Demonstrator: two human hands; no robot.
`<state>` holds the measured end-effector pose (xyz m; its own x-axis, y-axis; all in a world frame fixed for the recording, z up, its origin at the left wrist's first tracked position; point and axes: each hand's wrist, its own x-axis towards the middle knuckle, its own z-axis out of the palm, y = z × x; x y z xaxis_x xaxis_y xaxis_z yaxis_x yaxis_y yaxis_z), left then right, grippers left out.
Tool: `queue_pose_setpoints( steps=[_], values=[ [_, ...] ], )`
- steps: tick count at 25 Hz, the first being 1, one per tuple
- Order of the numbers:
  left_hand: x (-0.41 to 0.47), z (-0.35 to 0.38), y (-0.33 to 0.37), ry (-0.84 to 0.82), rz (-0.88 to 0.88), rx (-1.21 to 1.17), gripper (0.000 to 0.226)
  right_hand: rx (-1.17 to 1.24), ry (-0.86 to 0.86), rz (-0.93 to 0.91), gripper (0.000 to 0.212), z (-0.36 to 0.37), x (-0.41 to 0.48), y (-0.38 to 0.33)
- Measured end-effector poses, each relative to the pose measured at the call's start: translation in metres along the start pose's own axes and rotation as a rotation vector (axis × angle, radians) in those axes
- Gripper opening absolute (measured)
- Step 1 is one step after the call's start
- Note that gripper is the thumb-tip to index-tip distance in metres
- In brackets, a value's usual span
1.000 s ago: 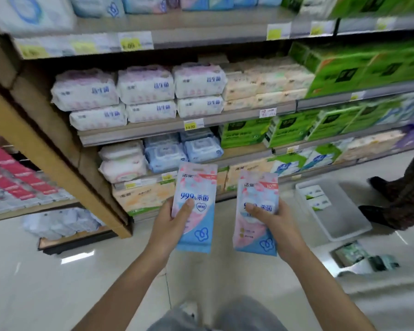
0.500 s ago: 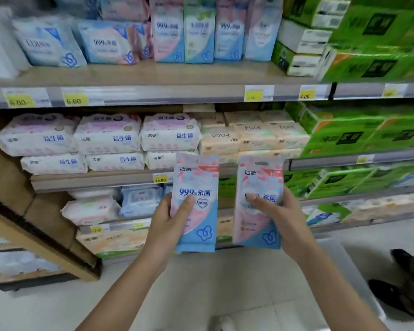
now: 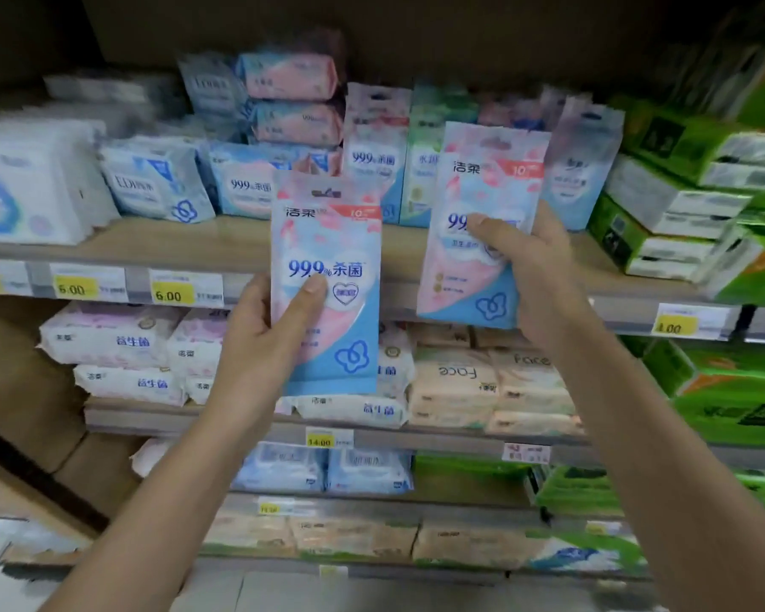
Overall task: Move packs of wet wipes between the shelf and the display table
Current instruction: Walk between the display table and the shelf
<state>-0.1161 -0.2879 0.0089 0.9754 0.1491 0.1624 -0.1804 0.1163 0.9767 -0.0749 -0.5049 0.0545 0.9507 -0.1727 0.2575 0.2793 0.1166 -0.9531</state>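
Shop shelf (image 3: 221, 240), goods packed tight; hands hold upright wipe packs: left (image 3: 327, 276), right (image 3: 486, 214).

Tiered store shelving (image 3: 221, 240) with pale wood boards and grey front rails fills the view. Yellow price labels (image 3: 171, 295) line the rails. Dark shadow sits above; pale floor (image 3: 248, 594) shows below.

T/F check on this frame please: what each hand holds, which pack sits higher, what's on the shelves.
1. Each hand holds one pack. True: left hand grips the left pack, right hand the right pack.
2. The left pack is raised higher. False: the right pack is higher.
3. Green boxes sit at the right of the top shelf. True.
4. The packs are lying flat. False: both are upright.
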Motion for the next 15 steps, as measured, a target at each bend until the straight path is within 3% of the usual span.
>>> queue_pose_setpoints(
  steps=[8, 12, 15],
  values=[
    [0.117, -0.003, 0.024, -0.044, 0.013, -0.036, 0.032, -0.106, -0.090, -0.090, 0.033, 0.079, 0.127, 0.030],
    [0.152, 0.006, 0.016, -0.080, -0.019, -0.038, 0.032, -0.494, 0.031, -0.259, 0.040, 0.082, 0.144, 0.051],
    [0.164, 0.021, 0.009, -0.098, -0.024, -0.066, 0.028, -0.957, 0.134, -0.364, 0.043, 0.071, 0.154, 0.049]
  ],
)
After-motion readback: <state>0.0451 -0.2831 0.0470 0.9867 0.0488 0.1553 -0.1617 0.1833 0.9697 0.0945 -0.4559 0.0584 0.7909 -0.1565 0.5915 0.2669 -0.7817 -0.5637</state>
